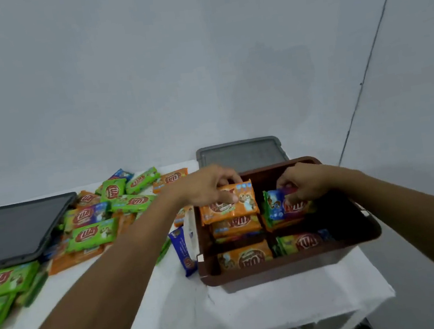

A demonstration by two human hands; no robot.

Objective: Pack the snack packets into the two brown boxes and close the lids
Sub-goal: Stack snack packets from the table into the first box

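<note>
Starting at the near edge, the cloth-covered bench (187, 306) carries the brown box (279, 269) toward its right side, lid off. In the box's front row an orange front packet (246, 257) and a green front packet (303, 242) lie side by side, and more orange ones are stacked behind them.

Over that stack the left hand (210, 184) holds an orange packet (243, 202), its fingers (228, 197) pinching the upper edge with the thumb across the face. The right hand (303, 180) grips a green-and-blue packet (279, 208) by its top, the lower end down in the box's right half.

These packets look light, soft and slick, with contents that would probably crush. A gentle pinch on a sealed edge, or a flat hold across the face, should suit them best.

A blue packet (183, 251) lies just beside the box's left wall. Further left is a loose pile (95, 232) of green and orange packets, with a dark lid (12, 230) resting over part of it. Beyond the box lies a grey lid (239, 153). A second brown box cannot be made out.
</note>
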